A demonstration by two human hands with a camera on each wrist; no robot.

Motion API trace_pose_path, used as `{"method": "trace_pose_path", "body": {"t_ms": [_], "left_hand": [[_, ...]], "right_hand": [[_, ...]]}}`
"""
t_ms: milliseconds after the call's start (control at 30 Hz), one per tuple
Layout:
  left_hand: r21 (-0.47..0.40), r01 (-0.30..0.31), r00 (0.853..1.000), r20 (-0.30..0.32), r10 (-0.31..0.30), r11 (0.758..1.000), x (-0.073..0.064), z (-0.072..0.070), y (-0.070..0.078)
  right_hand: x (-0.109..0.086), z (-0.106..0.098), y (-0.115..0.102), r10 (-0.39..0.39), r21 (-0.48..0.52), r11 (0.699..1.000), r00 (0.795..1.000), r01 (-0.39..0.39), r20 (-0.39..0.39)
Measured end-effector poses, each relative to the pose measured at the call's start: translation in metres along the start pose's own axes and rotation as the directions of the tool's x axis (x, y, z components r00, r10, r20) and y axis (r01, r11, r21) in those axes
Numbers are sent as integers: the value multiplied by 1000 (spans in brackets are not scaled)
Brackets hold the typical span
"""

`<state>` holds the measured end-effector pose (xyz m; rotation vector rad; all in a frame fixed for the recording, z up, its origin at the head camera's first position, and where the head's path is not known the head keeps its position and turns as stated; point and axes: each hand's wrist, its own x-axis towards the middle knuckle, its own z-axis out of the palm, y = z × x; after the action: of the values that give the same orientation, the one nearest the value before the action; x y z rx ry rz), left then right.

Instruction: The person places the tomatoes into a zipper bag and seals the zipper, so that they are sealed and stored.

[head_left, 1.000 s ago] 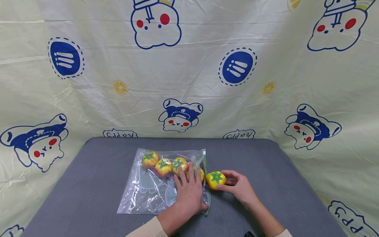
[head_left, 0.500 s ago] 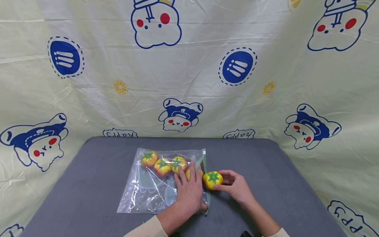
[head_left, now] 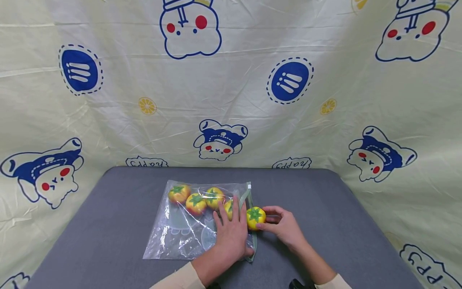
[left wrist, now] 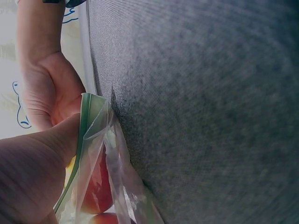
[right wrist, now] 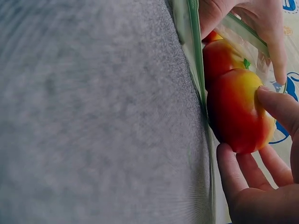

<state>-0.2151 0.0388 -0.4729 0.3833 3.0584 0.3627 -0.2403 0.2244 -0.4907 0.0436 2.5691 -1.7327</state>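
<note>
A clear zip bag [head_left: 169, 245] lies flat with its green-edged mouth facing right and several yellow-red tomatoes [head_left: 196, 204] inside. My left hand [head_left: 231, 237] rests over its mouth end, fingers straight and spread on top, the thumb low at the green strip [left wrist: 84, 126]. My right hand [head_left: 285, 226] holds another yellow-red tomato [head_left: 256, 217] with a green star-shaped top, at the bag's mouth. In the right wrist view, this tomato [right wrist: 240, 112] sits between thumb and fingers, touching a tomato [right wrist: 222, 58] further in. My left palm hides part of the bag's inside.
The grey table [head_left: 108, 224] extends around the bag. Behind it hangs a pale cloth [head_left: 119, 80] printed with cartoon figures. A dark object [head_left: 297, 284] shows by the right wrist at the bottom edge.
My right hand has moved left with its tomato, up to the bag's mouth. The tomatoes inside have shifted slightly left. My left hand has barely moved.
</note>
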Motion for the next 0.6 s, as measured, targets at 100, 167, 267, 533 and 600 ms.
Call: {"method": "trace_pose_path", "body": {"t_ms": [100, 167, 267, 533, 600], "left_hand": [[0, 1, 1000, 10, -1, 1000, 0, 0, 0], [-5, 0, 1000, 12, 0, 1000, 1, 0, 0], [-14, -3, 1000, 10, 3, 1000, 1, -1, 1], [14, -5, 1000, 11, 4, 1000, -1, -1, 2], [23, -1, 1000, 4, 1, 1000, 0, -2, 2]], "right_hand": [[2, 2, 0, 1, 11, 1000, 1000, -2, 2], [3, 3, 1, 2, 20, 1000, 1000, -2, 10], [4, 5, 0, 1, 33, 999, 1000, -2, 25], [5, 9, 0, 0, 70, 998, 999, -3, 50], [5, 10, 1, -2, 83, 997, 998, -3, 60]]}}
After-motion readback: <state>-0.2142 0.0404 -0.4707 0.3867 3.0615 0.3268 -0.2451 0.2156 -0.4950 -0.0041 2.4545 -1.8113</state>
